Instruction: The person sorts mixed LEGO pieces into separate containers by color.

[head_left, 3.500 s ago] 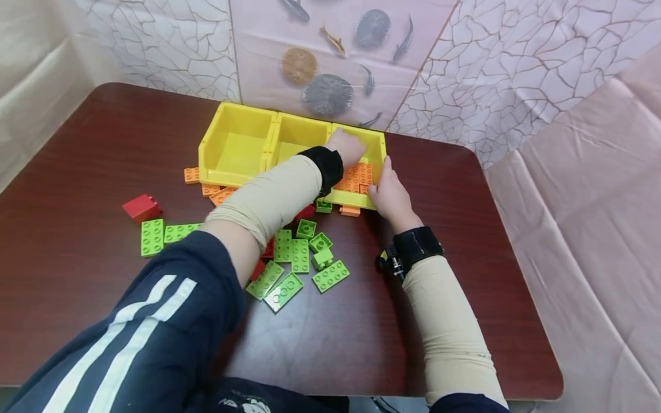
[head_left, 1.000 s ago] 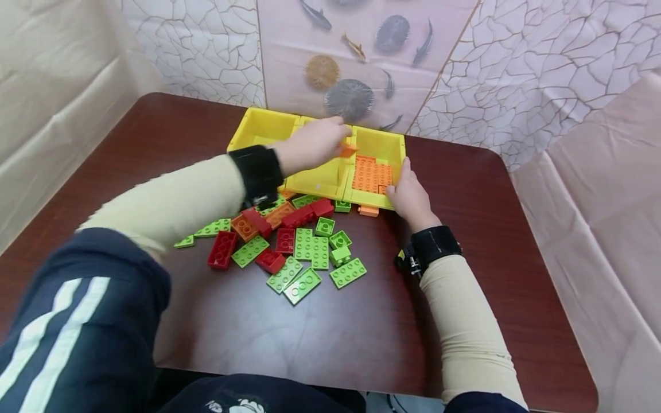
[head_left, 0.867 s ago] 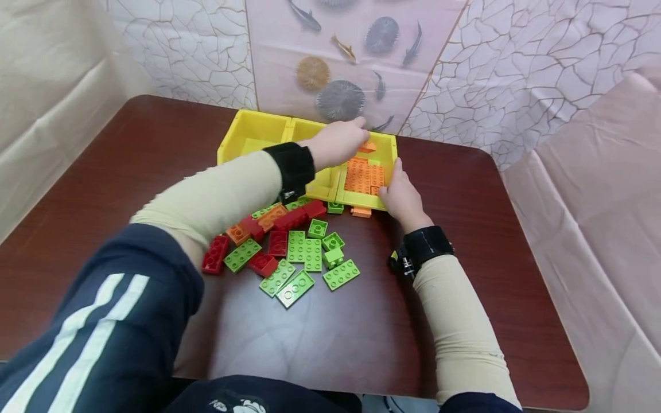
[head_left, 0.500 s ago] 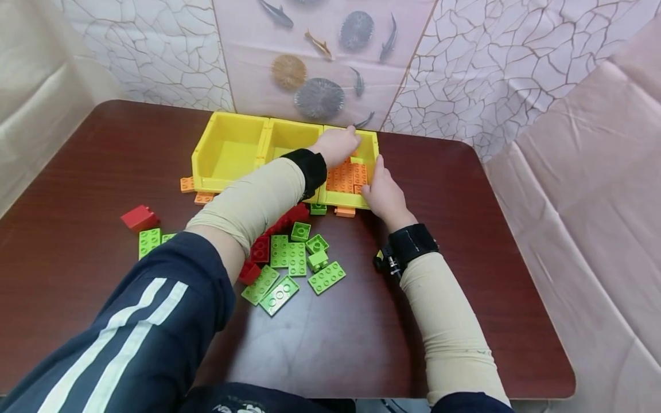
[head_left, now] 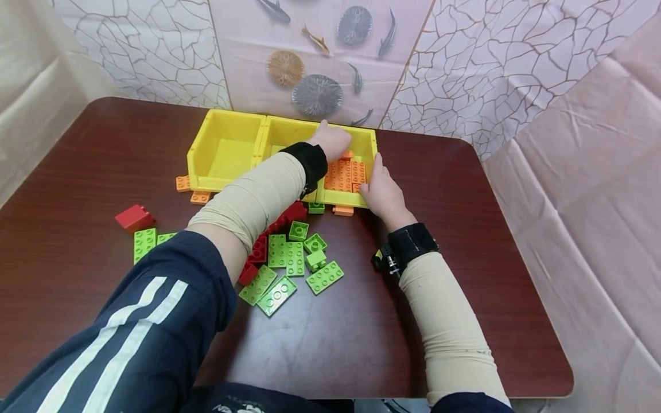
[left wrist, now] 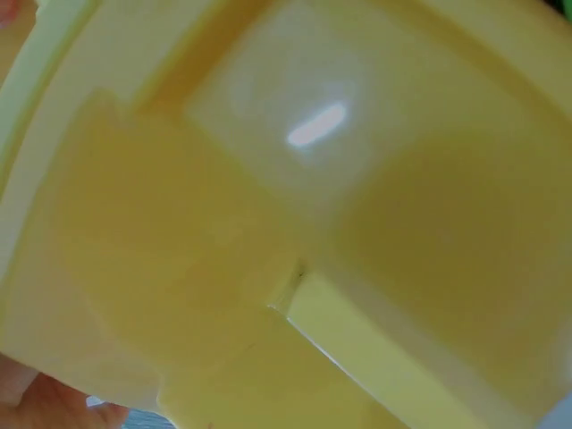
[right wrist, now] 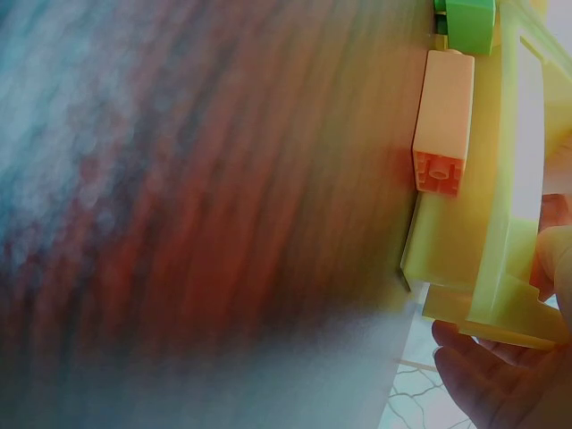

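Three joined yellow bins (head_left: pixel 227 184) stand at the back of the table. Orange toy bricks (head_left: pixel 338 175) lie side by side in the right bin. My left hand (head_left: pixel 332 139) reaches over that bin's left side, its fingertips mostly hidden in the head view; an orange brick (head_left: pixel 347 155) shows beside it. In the left wrist view, fingers (left wrist: pixel 54 404) show at the bin's lower-left edge; what they hold is unclear. My right hand (head_left: pixel 386 194) grips the right bin's front right corner, thumb inside and fingers (right wrist: pixel 474 366) outside.
Green bricks (head_left: pixel 276 250) and red bricks (head_left: pixel 258 250) lie loose in front of the bins, partly behind my left forearm. A red brick (head_left: pixel 135 218) lies farther left. An orange brick (head_left: pixel 343 210) and a green brick (head_left: pixel 316 207) sit at the bins' front edge.
About a second ago my left hand carried an orange brick over the bins' divider; it moved to the right bin and lowered. Since then it shifted slightly left. My right hand keeps its grip.
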Tool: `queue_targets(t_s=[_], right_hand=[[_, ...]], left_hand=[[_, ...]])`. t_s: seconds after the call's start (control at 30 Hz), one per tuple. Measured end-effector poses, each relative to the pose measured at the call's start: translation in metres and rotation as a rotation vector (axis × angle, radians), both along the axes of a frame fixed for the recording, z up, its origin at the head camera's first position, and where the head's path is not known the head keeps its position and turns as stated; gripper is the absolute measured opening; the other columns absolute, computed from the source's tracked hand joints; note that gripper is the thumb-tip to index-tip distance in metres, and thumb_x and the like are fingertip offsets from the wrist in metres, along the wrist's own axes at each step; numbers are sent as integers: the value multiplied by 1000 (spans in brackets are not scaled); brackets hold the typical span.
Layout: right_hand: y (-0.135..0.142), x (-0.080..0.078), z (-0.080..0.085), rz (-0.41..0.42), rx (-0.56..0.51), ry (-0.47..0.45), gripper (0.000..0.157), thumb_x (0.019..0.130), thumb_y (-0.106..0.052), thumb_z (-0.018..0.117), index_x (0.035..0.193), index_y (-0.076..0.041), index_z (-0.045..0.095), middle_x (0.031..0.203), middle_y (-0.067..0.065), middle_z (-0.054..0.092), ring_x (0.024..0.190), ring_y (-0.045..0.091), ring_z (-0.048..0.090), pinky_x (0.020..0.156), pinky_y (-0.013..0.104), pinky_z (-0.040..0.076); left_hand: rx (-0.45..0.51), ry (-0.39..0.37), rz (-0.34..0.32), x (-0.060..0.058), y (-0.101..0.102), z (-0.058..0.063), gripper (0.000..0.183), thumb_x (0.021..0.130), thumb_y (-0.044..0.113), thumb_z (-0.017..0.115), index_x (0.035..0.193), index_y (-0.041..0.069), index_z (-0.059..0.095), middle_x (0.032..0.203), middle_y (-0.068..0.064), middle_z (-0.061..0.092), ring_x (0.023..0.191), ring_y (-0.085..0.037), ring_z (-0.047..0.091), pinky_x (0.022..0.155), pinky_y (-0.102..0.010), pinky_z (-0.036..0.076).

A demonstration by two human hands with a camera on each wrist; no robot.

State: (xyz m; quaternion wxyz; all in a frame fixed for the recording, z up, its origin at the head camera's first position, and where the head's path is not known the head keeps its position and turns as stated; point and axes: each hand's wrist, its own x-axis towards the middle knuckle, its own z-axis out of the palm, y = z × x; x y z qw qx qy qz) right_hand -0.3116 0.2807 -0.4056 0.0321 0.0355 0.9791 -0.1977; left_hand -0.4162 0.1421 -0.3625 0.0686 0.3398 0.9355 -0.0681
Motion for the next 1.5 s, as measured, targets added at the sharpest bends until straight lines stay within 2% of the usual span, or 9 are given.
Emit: queue_targets(t_s=[0.2, 0.43, 0.67, 0.87, 0.97, 1.07, 1.23, 1.33, 1.5], right_hand=[[0, 0, 0, 0, -7, -1, 83, 90, -21, 49, 149, -10, -9, 144, 19, 31, 109, 30, 47, 91, 45, 40], [0, 0, 0, 4, -14, -3, 83, 90, -21, 49, 149, -10, -8, 143, 18, 32, 105, 29, 48, 89, 45, 41], [0, 1, 0, 7, -26, -16, 83, 90, -20, 48, 149, -11, -9, 143, 19, 32, 104, 29, 48, 87, 45, 41], [0, 1, -1, 8, -22, -4, 83, 89, -19, 49, 149, -10, -8, 142, 18, 32, 104, 29, 48, 88, 45, 41], [1, 0, 0, 7, -16, -3, 83, 89, -19, 48, 149, -10, -8, 142, 19, 33, 104, 29, 48, 88, 45, 41], [-1, 0, 1, 4, -13, -6, 82, 90, -20, 48, 149, -10, -9, 142, 19, 32, 106, 29, 48, 89, 45, 41], [-5, -1, 0, 15, -12, -9, 83, 90, -20, 48, 149, -10, -9, 143, 19, 31, 110, 30, 47, 89, 45, 41], [-5, -2, -2, 21, -11, -4, 83, 90, -20, 48, 149, -10, -10, 144, 20, 31, 111, 31, 48, 89, 45, 41], [0, -2, -3, 1, -12, -3, 83, 90, -20, 47, 148, -11, -11, 145, 20, 29, 113, 31, 47, 91, 46, 40]], left_hand=[[-12, -53, -10, -6, -3, -2, 25, 97, 7, 40, 108, 6, 62, 109, -12, 64, 113, -29, 52, 106, -56, 16], [-32, -21, 3, 1, -1, 1, 26, 97, 8, 41, 111, 8, 63, 113, -11, 63, 112, -27, 52, 106, -53, 19], [-148, -128, -110, 6, 3, 4, 39, 102, 15, 32, 139, 18, 45, 143, -4, 41, 133, -26, 33, 107, -57, 6], [-301, -44, -117, 9, 14, -5, 41, 102, 14, 32, 143, 21, 38, 144, -10, 38, 131, -33, 34, 106, -58, 6], [-347, -13, -127, 8, 18, -9, 45, 102, 15, 35, 146, 22, 31, 146, -11, 34, 131, -35, 32, 105, -60, 4], [-368, 7, -124, 5, 18, -13, 46, 101, 15, 38, 145, 24, 32, 146, -11, 35, 130, -35, 34, 105, -61, 3], [-330, 13, -117, 3, 13, -17, 40, 101, 15, 38, 140, 22, 42, 142, -10, 41, 125, -35, 40, 104, -61, 5], [-231, 1, -118, 3, 6, -14, 38, 101, 15, 35, 138, 19, 46, 138, -11, 46, 123, -33, 42, 105, -59, 11], [-34, 8, -194, 15, -17, 15, 40, 99, 13, 36, 138, 13, 46, 135, -14, 47, 125, -33, 40, 103, -53, 25]])
